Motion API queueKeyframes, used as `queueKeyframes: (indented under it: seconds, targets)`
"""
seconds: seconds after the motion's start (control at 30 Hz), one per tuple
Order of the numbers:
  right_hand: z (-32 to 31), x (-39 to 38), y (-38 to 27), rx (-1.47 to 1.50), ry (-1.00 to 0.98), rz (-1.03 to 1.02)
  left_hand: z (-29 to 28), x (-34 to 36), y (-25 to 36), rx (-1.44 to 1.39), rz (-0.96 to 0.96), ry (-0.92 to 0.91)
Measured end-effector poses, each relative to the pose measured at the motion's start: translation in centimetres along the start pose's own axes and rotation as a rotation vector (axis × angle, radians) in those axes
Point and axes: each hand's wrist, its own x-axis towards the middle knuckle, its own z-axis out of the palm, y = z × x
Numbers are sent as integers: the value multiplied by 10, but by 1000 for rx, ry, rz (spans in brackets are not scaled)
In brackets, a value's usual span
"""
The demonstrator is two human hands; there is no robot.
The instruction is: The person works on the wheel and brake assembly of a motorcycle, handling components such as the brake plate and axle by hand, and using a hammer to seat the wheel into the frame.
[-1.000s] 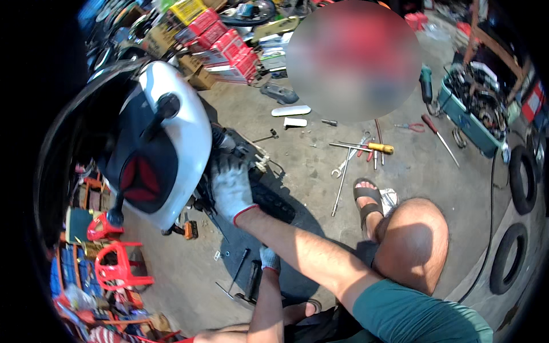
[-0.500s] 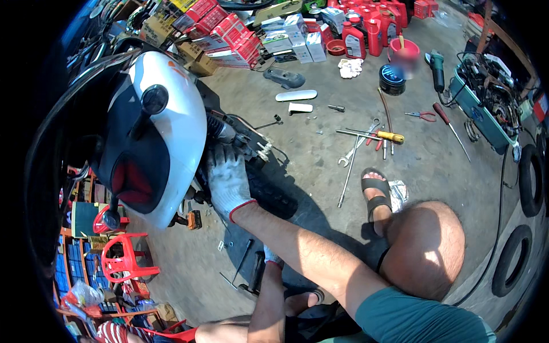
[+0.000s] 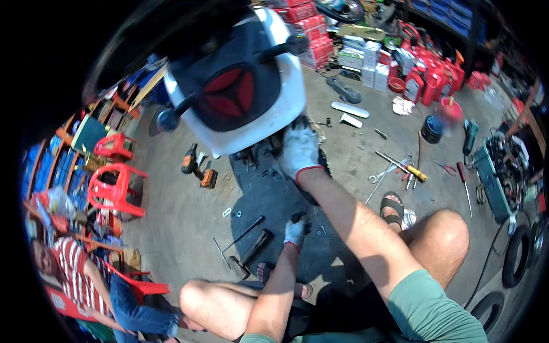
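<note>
A white-and-black scooter or motorcycle tail (image 3: 234, 91) with a red rear panel fills the upper middle. My right hand (image 3: 300, 150), in a grey-white glove with a red cuff, reaches under its right side, against the dark parts by the rear tyre. Its fingers look stretched out; their tips are in shadow. My left hand (image 3: 294, 232), gloved too, is low over the shaded floor, its fingers curled in. Whether the dark patch at its fingertips is a held thing is unclear. Small bolts (image 3: 322, 230) lie beside it. To its left are a hammer (image 3: 251, 252) and a T-handle wrench (image 3: 243, 233).
An orange-black cordless drill (image 3: 200, 168) lies left of the tail. Spanners and a yellow-handled screwdriver (image 3: 416, 173) are on the floor at right, beyond my sandalled foot. A teal bin (image 3: 493, 186) stands farther right. Red chairs (image 3: 117, 188) and a seated person (image 3: 86, 274) are at left.
My view has swung left, so the scene sits farther right and the seated person shows. My left hand, mostly hidden behind my right arm before, is now in plain view. My right hand stays at the tail.
</note>
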Motion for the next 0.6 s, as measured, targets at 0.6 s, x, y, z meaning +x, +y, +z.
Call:
queueKeyframes:
  seconds: [0.6]
  targets:
    - [-3,11,20,-174,76,-283,32,15,-7,-245,12,11]
